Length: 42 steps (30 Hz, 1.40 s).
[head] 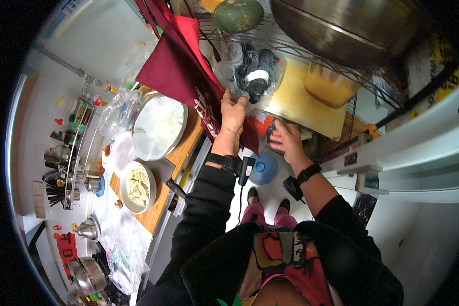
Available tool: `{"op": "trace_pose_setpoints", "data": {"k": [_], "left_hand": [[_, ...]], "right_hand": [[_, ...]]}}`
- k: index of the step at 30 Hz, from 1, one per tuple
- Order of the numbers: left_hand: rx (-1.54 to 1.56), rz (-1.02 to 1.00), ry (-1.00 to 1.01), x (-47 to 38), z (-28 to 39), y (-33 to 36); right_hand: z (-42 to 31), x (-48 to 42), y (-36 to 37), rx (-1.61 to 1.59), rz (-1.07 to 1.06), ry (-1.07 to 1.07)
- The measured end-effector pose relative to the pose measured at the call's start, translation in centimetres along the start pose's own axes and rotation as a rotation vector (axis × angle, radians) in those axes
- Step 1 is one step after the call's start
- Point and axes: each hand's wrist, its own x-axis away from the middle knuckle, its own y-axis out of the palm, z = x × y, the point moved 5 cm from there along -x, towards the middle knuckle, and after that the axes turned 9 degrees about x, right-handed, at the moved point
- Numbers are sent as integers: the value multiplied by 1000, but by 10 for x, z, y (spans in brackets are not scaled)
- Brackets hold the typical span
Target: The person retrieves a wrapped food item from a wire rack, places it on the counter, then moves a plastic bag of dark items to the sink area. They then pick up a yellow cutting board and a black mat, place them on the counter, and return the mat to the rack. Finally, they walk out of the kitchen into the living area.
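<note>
At a wire shelf, my left hand [234, 113] reaches up with its fingers at the lower edge of a clear plastic bag [229, 72] that has black plastic and a white roll-like item in it. Whether the fingers pinch the bag cannot be told. A dark red cloth bag [172, 65] hangs beside and behind that wrist. My right hand [287, 139] is spread to the right and lower, near a red packet [259, 122], with nothing visible in it.
A green squash [238, 15] and a large metal basin [348, 26] rest on the wire shelf, above a yellow board [290, 95]. At left, a wooden cutting board [147, 220] bears a cleaver [161, 172], a bowl of pale pieces [153, 191] and a sieve [139, 153].
</note>
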Motion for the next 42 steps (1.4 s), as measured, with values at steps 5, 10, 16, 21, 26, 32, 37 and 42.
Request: {"op": "trace_pose_setpoints", "data": {"k": [5,10,16,21,26,32,37,42], "left_hand": [[73,139,-109,-13,-9,-32],[228,119,-45,-23,-1,-62],[36,14,5,-35,6,-25],[-338,-64,515,-74,37,9],[-869,-118,376,-110,18,30],[-965,-89,31,-126,-14,35],[-978,-129,371,-104,1,44],[-1004,-344,496,-50,18,56]], "right_hand": [[-45,-79,26,-49,109,-33],[-60,-125,41,-50,88,18],[-45,-176,49,-111,164,20],[-42,-184,37,54,286,19],[-46,-171,31,51,324,-95],[-13,-207,18,199,353,-184],[5,-209,8,243,532,-191],[-15,-150,1,81,370,-227]]}}
